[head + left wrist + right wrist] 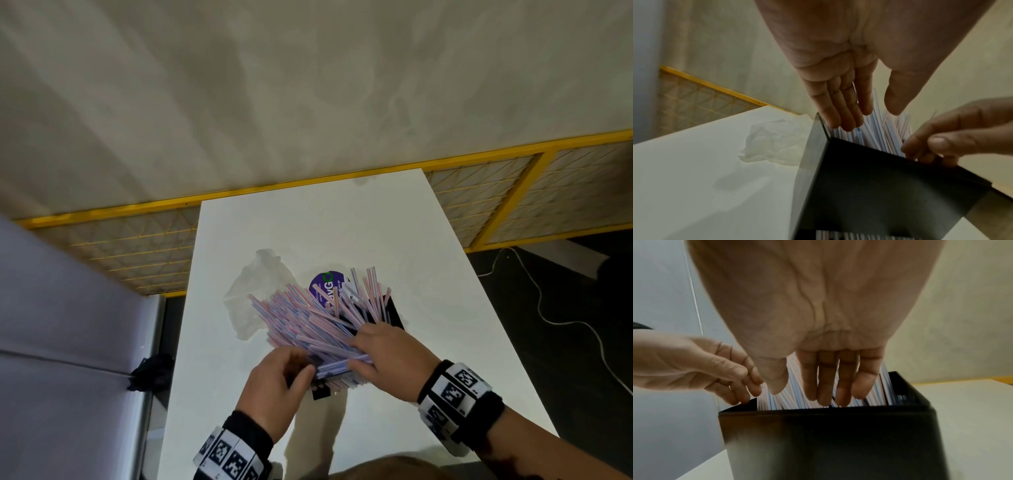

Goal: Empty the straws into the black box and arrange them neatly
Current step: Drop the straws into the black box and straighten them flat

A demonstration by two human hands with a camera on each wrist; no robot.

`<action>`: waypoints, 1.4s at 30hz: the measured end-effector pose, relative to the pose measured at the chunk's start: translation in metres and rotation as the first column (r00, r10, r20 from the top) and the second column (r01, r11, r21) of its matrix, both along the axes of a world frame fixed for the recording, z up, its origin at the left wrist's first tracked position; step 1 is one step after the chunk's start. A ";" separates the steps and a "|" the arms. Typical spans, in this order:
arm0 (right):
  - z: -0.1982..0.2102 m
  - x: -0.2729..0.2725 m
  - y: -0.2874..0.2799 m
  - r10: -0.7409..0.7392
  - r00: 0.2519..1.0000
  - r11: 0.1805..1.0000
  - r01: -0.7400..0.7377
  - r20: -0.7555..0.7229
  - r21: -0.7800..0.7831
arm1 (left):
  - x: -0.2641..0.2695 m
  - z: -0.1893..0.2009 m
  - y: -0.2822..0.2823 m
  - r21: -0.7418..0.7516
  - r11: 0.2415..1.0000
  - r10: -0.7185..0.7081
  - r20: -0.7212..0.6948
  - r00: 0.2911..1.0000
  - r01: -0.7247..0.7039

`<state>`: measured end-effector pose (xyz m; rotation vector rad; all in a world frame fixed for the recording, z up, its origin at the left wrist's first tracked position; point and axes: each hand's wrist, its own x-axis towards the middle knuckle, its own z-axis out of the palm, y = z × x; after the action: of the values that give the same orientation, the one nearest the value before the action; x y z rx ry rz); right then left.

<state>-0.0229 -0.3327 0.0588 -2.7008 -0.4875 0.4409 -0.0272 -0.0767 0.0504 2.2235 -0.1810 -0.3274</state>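
A black box [394, 312] [879, 186] [828, 443] stands on the white table [342, 222]. It holds a large bunch of pink, blue and white striped straws [308, 318] [875, 134] [781, 400] that fan out to the left and far side. My left hand [277, 377] [869, 113] is at the box's near left corner, its straight fingers touching the straw ends and its thumb apart. My right hand [383, 356] [805, 394] lies over the straws at the near right, with straight fingers pressing down among them. Neither hand visibly grips a straw.
A crumpled clear plastic bag [255, 294] [774, 141] lies on the table left of the box. A purple printed label [325, 286] shows behind the straws. A yellow mesh fence [513, 192] runs behind the table, a white cable [548, 308] crosses the dark floor at right, and a dark cloth [154, 371] lies at left.
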 end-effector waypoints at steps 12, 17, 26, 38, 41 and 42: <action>-0.009 -0.003 0.008 0.129 0.982 0.976 -0.151 -0.141 -0.159 | 0.000 -0.015 -0.032 0.347 0.885 -0.322 -0.023 0.947 0.309; -0.020 0.013 0.012 0.069 0.936 0.956 -0.161 -0.344 -0.245 | -0.004 -0.022 -0.040 0.344 0.865 -0.358 -0.091 0.929 0.366; -0.028 0.047 0.027 0.023 0.812 0.895 -0.277 -0.584 -0.350 | -0.001 -0.020 -0.041 0.268 0.885 -0.363 -0.111 0.925 0.380; -0.041 0.044 0.019 0.024 0.873 0.896 -0.235 -0.486 -0.377 | 0.001 -0.027 -0.042 0.338 0.853 -0.394 -0.083 0.915 0.398; -0.041 0.044 0.015 -0.017 0.849 0.924 -0.188 -0.529 -0.332 | -0.001 -0.026 -0.042 0.345 0.848 -0.403 -0.073 0.912 0.402; -0.040 0.045 0.014 -0.024 0.843 0.932 -0.175 -0.537 -0.317 | -0.002 -0.025 -0.042 0.334 0.853 -0.405 -0.063 0.912 0.401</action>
<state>0.0217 -0.3187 0.0188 -2.7077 -0.3773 1.3797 -0.0289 -0.1188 0.0250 2.5202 -0.6483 -0.6162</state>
